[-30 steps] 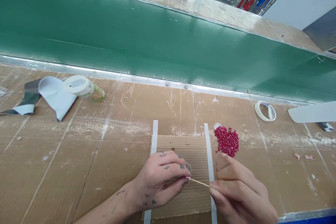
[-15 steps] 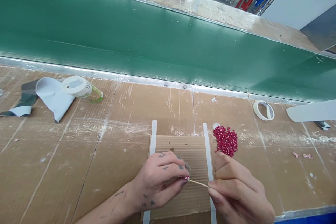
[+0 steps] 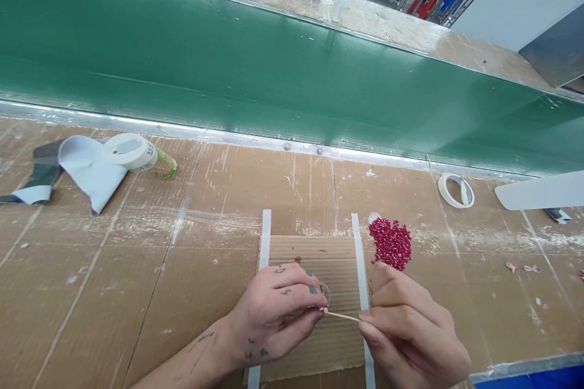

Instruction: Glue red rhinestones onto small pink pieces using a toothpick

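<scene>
L hand: grip clenched on small clear ring, pink bead just below it. R hand: tight pinch on wooden toothpick, tip on bead at 9 o'clock. Red pellets at 12 o'clock, beside corrugated cardboard on worktop.

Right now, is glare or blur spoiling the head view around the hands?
Head view: the left hand, right hand and thin wooden stick look sharp; glare lies on the green conveyor belt and its metal edge, away from them.
</scene>
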Available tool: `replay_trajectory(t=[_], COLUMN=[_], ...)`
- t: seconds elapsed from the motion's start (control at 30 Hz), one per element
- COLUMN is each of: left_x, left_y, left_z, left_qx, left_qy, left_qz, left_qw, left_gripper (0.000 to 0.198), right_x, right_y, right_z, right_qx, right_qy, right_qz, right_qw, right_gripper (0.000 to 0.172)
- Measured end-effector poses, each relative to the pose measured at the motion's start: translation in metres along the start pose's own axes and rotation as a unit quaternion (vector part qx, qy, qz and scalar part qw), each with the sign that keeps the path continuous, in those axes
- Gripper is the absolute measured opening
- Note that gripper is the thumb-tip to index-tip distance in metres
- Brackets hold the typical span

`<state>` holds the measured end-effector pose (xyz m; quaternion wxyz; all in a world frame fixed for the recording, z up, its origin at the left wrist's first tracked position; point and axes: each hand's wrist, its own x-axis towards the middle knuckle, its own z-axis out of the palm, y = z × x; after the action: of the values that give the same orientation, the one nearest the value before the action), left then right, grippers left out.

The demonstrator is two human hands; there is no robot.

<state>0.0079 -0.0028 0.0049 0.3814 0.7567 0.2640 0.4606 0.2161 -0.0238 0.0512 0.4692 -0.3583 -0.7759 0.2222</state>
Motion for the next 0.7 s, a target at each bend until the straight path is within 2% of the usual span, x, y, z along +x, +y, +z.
replay_trajectory(t=[0.53, 0.6, 0.7], left_x=[0.002, 0.002, 0.003], left_y=[-0.002, -0.004, -0.008], left_z=[-0.002, -0.006, -0.010], left_qx=[0.011, 0.021, 0.022], left_qy=[0.005, 0.027, 0.073], left_qz=[-0.010, -0.033, -0.083], left_qw=[1.000, 0.999, 0.994], left_gripper=[0.012, 0.012, 0.013], right_x=[0.002, 0.000, -0.003], right_y=[-0.002, 0.001, 0.010], right_z=[-0.002, -0.001, 0.005], right_qx=[0.002, -0.019, -0.112], right_qy=[-0.003, -0.039, -0.153], right_qz=[0.000, 0.003, 0.019], right_qw=[1.000, 0.999, 0.982], right_gripper=[0.012, 0.013, 0.021])
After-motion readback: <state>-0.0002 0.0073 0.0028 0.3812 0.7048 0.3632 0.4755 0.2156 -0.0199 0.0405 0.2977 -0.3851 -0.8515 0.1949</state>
